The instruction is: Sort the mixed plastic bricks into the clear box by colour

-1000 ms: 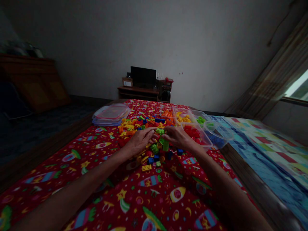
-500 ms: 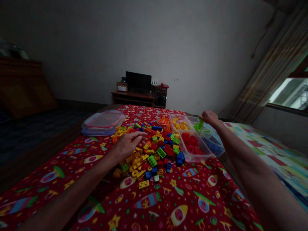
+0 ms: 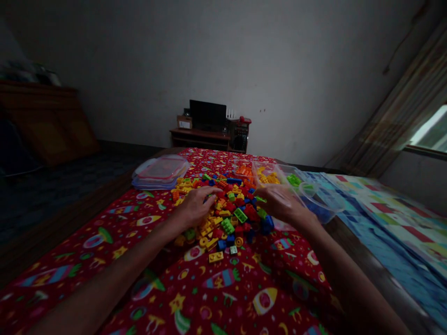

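The right hand (image 3: 279,202) has come back from the tubs (image 3: 296,179) to the bricks (image 3: 230,214).

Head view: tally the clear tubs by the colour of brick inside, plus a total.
orange-brick tub: 1
yellow-brick tub: 1
green-brick tub: 1
blue-brick tub: 1
Total: 4 tubs with contents showing. The right hand covers the spot in front of them, so another tub there cannot be ruled out.

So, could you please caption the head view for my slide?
Left hand and right hand over mixed toy bricks on red cloth.
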### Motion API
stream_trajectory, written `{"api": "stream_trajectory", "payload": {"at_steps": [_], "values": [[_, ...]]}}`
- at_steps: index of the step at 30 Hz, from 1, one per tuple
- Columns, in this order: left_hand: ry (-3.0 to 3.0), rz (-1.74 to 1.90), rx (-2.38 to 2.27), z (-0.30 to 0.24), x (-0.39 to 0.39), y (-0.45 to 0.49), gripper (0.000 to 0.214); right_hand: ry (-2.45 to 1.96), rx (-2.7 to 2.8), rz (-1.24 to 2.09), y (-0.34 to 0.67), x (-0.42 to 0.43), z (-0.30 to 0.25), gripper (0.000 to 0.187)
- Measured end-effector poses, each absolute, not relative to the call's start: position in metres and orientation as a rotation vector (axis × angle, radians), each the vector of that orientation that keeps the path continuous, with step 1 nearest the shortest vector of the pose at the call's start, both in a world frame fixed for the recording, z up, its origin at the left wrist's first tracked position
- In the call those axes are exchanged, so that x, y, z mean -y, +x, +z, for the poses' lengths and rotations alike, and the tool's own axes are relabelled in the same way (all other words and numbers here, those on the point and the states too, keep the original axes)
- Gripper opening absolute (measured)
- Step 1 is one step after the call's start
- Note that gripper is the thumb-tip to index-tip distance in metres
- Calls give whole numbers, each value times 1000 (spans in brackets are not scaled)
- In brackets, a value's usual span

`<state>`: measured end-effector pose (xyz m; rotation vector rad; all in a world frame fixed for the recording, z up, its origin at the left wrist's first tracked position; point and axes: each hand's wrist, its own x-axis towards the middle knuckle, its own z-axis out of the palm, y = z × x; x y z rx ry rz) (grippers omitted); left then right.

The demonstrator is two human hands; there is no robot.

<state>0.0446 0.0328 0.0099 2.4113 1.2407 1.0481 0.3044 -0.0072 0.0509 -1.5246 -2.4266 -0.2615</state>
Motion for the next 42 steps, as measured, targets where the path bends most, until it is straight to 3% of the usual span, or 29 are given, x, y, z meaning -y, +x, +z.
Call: {"api": "stream_trajectory", "payload": {"at_steps": [7,14,19,26,32,42], "values": [[2799,921,-932,-2,-48,79,36,-1295,2532,-175,300,28,2,32],[2856,849,-1069,-5,-48,74,22,-1370,2394,-250,293,23,21,24],[2637,939,-1088,18,-43,61,26,-1211,2446,-226,272,30,15,21],[2607,442,-935,33,-15,52,33,-1047,2414,-148,277,28,-10,35],[2763,219,-996,4,-8,67,26,-1078,2376,-128,289,30,0,32],[2929,267,-1101,-4,16,74,39,-1223,2380,-80,285,30,16,14]]}}
